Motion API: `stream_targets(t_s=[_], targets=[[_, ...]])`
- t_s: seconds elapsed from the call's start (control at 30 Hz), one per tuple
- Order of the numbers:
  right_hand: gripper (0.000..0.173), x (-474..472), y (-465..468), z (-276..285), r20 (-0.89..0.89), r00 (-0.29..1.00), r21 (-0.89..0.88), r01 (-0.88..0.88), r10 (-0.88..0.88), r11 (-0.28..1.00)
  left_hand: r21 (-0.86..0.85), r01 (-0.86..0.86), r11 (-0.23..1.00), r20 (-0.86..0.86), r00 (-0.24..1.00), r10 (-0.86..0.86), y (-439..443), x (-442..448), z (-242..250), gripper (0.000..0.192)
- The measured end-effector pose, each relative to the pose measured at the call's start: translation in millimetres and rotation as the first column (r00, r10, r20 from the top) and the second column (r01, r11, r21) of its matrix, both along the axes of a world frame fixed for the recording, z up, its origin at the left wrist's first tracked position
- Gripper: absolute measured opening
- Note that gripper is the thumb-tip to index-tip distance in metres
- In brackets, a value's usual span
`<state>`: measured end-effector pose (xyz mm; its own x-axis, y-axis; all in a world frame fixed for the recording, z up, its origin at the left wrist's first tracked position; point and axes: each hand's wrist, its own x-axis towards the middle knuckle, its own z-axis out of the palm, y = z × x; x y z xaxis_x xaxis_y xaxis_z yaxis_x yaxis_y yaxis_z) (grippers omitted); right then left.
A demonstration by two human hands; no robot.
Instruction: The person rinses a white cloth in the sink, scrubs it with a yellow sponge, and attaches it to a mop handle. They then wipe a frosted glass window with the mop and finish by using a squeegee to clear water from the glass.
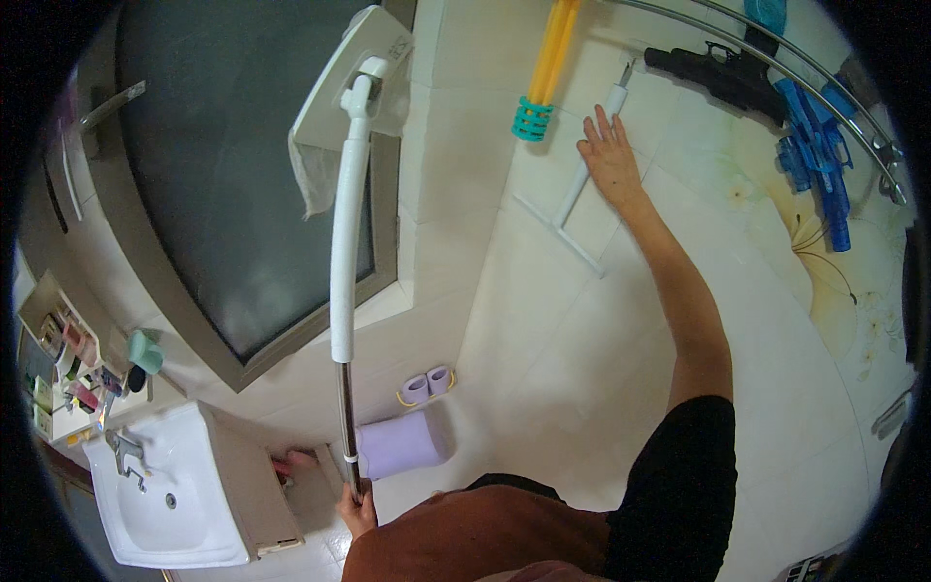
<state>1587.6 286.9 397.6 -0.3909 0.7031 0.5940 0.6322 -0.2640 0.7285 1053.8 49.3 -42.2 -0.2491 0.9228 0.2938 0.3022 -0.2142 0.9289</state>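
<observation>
My left hand (358, 509) is wrapped around the lower metal pole of a flat mop (343, 247), low in the view beside my body. The pole stands upright, and its white plate head (356, 94), with a pale cloth hanging from it, is up by the window. At the tiled wall, my right hand (612, 161) lies over the handle of a white T-shaped squeegee (572, 200), fingers spread rather than curled around it. The squeegee's handle end is up at a small wall hook, its crossbar low. Whether my palm presses the handle is hidden.
A dark window (247, 182) in a grey frame is behind the mop. Yellow rods (553, 54) with a teal end hang near the squeegee. Black (716, 80) and blue (822, 167) toy guns hang by a metal rail (814, 69). Lower left are a washbasin (167, 487) and a lilac bin (404, 444).
</observation>
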Motion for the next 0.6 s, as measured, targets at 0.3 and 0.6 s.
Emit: stream_targets(t_s=[0.3, 0.6], targets=[[0.008, -19, -11, 28, -0.004, 0.957, 0.132, -0.286, 0.289, 0.949, -0.072, -0.040, 0.997, 0.084, 0.995, 0.046, 5, 27, 6, 0.017], [0.014, -82, -45, 28, 0.145, 0.890, 0.005, -0.437, 0.432, 0.899, -0.010, -0.049, 0.999, 0.132, 0.990, 0.050, -4, 32, 5, 0.018]])
